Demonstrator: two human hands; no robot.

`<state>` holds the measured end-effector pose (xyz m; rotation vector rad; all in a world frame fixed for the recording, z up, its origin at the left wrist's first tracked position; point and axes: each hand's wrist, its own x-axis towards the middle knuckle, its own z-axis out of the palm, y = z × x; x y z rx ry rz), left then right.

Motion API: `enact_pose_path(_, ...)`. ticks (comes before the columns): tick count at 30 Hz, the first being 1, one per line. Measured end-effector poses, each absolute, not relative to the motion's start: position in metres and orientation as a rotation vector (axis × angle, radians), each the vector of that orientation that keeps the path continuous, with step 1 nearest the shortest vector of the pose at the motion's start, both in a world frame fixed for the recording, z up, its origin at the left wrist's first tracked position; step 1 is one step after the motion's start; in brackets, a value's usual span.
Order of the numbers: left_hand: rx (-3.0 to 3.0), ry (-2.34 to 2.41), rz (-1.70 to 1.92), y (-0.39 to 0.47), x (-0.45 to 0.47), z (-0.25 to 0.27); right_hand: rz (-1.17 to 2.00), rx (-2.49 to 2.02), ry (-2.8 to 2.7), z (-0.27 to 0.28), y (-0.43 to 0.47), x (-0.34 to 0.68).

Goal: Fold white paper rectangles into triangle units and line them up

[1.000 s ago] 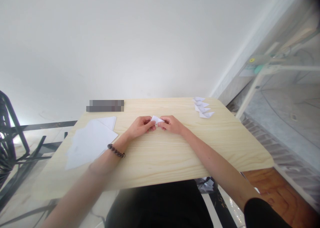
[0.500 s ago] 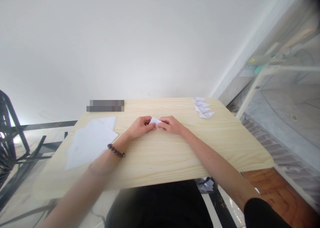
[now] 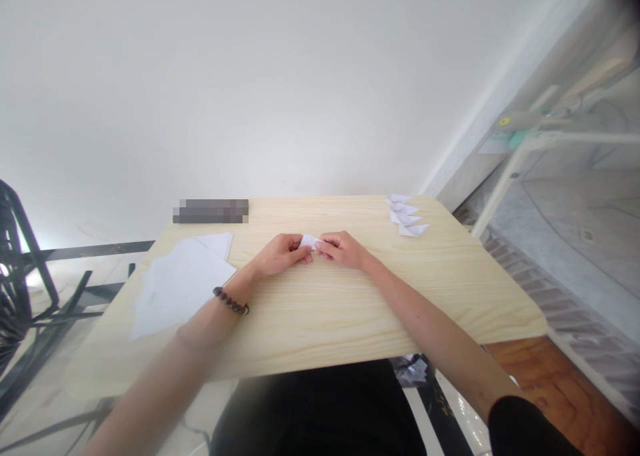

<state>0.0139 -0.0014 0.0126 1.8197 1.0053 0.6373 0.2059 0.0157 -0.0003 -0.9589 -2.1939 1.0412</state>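
Both hands meet over the middle of the pale wood-grain worktop (image 3: 320,309), pinching a small folded piece of white paper (image 3: 309,242) between them. The left hand (image 3: 278,255), whose wrist wears a dark beaded bracelet (image 3: 231,301), has its fingers (image 3: 300,251) curled tight onto the paper's left end, and the right hand (image 3: 344,249) has its fingers (image 3: 323,247) closed onto the right end, so the paper sits just above the wood, mostly hidden by the fingertips of both hands. Its exact folded shape cannot be made out. To the left, well apart from the hands, lies a loose stack of flat white paper sheets (image 3: 183,283). Near the far right corner sits a short row of small folded white paper triangles (image 3: 406,214), overlapping one another. A blurred dark strip (image 3: 211,211) lies at the far left edge, against the white wall (image 3: 250,76).
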Motion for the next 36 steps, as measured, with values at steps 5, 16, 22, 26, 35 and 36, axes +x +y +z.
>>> enact_pose_path(5, 1.843, 0.996, 0.648, -0.0026, 0.0128, 0.0145, 0.999, -0.943, -2.225, 0.0006, 0.0145, 0.2058)
enact_pose_path(16, 1.832, 1.033, 0.665, -0.0027, 0.0149, 0.0140, 0.987, -0.964, -2.184, -0.0005, 0.0142, 0.2045)
enact_pose_path(22, 1.876, 1.064, 0.656, -0.0026, 0.0133, 0.0134, 0.941, -0.943, -2.221, 0.0008, 0.0137, 0.2052)
enact_pose_path(26, 1.797, 1.037, 0.671, -0.0036, 0.0153, 0.0140, 0.928, -0.962, -2.207, 0.0014, 0.0130, 0.2054)
enact_pose_path(35, 1.783, 1.012, 0.708, -0.0013, 0.0127, 0.0126, 0.874, -0.955, -2.287, 0.0017, 0.0141, 0.2056)
enact_pose_path(36, 1.792, 1.014, 0.703, -0.0009, 0.0122, 0.0122, 0.876, -0.951, -2.291, 0.0017, 0.0141, 0.2055)
